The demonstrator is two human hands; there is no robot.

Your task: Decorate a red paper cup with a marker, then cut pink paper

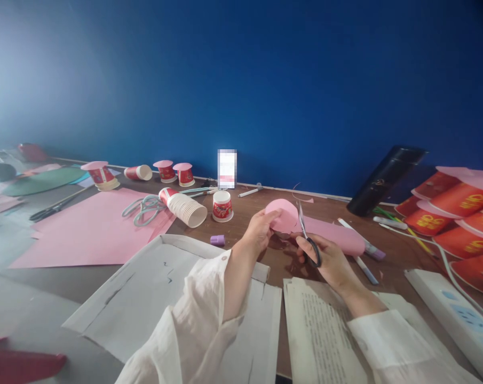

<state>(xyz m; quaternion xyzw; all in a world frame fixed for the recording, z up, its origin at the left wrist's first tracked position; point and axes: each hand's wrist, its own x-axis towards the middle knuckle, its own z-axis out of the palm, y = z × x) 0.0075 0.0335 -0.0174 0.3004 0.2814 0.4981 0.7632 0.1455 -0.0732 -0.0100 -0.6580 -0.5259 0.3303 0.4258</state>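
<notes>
My left hand [261, 228] pinches a round pink paper piece [281, 213] and holds it up over the brown table [281, 256]. My right hand [325, 258] grips black-handled scissors [305, 232], fingers through the loops. The blades point up and meet the right edge of the pink piece. A longer strip of pink paper [337, 234] trails to the right behind the scissors. Both arms wear white sleeves.
A large pink sheet [89, 229] lies to the left, with a stack of paper cups [183, 207] on its side and a red cup [222, 206] nearby. White papers [145, 293] and printed pages [317, 330] lie near me. Red cups [457, 213], a black bottle [385, 178] and a power strip [453, 314] are right.
</notes>
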